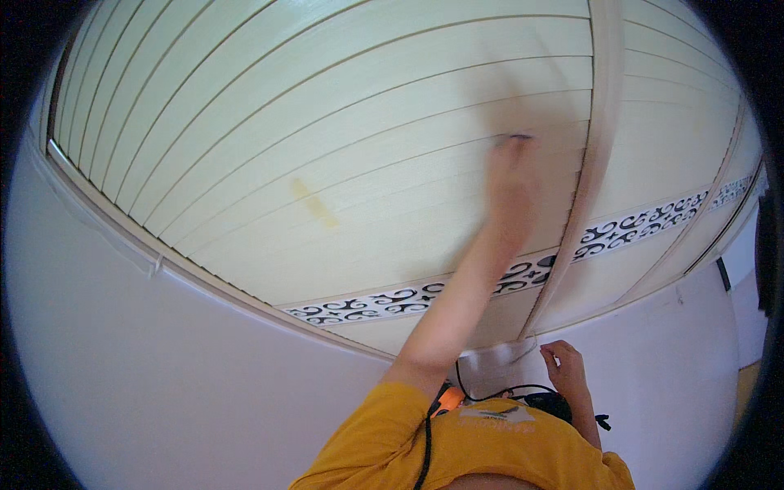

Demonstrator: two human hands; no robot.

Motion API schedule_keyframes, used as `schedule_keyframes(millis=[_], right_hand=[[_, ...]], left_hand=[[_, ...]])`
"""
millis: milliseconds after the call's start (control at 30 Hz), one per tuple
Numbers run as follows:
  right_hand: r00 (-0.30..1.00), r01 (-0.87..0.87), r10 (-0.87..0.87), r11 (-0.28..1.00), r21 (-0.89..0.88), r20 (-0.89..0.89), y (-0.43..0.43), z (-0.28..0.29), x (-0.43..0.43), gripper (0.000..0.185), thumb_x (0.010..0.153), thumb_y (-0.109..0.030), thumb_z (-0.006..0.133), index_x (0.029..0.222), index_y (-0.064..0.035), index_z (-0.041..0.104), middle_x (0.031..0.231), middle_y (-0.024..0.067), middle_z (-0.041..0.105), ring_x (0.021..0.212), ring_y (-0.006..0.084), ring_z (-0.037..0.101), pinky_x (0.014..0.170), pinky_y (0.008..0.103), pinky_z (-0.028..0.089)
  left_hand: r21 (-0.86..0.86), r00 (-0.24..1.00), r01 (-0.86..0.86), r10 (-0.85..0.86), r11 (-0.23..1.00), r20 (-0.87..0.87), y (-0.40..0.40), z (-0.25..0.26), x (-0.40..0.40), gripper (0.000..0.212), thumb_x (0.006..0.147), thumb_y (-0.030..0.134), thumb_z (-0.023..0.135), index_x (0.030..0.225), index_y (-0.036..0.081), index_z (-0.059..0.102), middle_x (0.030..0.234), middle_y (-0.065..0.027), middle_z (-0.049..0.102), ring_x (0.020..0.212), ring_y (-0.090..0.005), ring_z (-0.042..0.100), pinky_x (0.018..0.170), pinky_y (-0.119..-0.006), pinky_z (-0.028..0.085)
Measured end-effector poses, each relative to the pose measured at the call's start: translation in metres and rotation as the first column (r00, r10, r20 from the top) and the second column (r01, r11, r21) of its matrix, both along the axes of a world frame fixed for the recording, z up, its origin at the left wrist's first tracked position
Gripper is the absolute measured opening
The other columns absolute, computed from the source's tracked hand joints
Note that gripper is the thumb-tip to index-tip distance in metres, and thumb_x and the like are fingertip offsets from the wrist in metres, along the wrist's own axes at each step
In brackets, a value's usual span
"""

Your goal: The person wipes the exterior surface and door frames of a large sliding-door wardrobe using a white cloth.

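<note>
My left hand reaches up against a cream slatted door panel, close to its upright frame bar. It is blurred by motion. A small dark bluish thing shows at its fingertips, too smeared to name. Lower down at the right, my right hand is raised before my body with curled fingers, thumb near the fingertips. A thin pale strand shows beside those fingers; whether they hold it I cannot tell. A yellowish strip mark is on the panel, left of my left hand.
A white scrollwork band crosses the panel's lower part, partly behind my left forearm. Another slatted panel stands at the right. A black cord, an orange item and a black item are near my yellow shirt.
</note>
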State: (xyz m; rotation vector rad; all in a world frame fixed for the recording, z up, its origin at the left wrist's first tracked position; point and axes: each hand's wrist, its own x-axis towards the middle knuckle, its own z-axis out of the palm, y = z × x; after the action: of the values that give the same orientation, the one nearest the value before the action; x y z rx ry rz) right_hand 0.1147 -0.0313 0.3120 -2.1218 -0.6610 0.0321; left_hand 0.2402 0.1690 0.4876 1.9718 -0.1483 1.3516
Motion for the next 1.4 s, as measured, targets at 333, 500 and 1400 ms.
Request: schedule_keyframes(millis=[333,500,1400], right_hand=[[0.994,0.107,-0.107,0.994,-0.033,0.012,-0.023,-0.011,0.008,0.008,0.073,-0.006,0.055,0.076,0.0007,0.058,0.073,0.0142,0.057,0.068,0.0296,0.055,0.060,0.0345,0.044],[0.994,0.111,-0.111,0.994,-0.003,-0.002,-0.034,-0.019,0.009,0.009,0.072,-0.007,0.056,0.075,0.0006,0.059,0.073,0.0140,0.057,0.068,0.0295,0.055,0.062,0.0354,0.044],[0.976,0.216,-0.216,0.976,0.038,0.016,-0.072,-0.004,-0.017,0.008,0.072,-0.006,0.056,0.076,0.0003,0.058,0.074,0.0136,0.057,0.070,0.0292,0.054,0.064,0.0355,0.043]], left_hand=[[0.064,0.782,-0.616,0.600,0.785,0.169,0.076,0.006,-0.062,0.014,0.070,-0.001,0.053,0.083,0.001,0.056,0.077,-0.0101,0.057,0.069,-0.0193,0.054,0.064,-0.029,0.045],[-0.313,0.828,-0.484,0.543,0.817,0.139,0.078,0.014,-0.067,0.009,0.076,0.002,0.051,0.083,-0.002,0.056,0.079,-0.0100,0.057,0.072,-0.0174,0.054,0.065,-0.027,0.043],[0.667,0.984,0.078,0.048,0.741,-0.169,-0.061,-0.031,0.025,0.018,0.066,0.002,0.053,0.084,0.002,0.053,0.080,-0.0119,0.053,0.078,-0.0282,0.049,0.068,-0.035,0.041]])
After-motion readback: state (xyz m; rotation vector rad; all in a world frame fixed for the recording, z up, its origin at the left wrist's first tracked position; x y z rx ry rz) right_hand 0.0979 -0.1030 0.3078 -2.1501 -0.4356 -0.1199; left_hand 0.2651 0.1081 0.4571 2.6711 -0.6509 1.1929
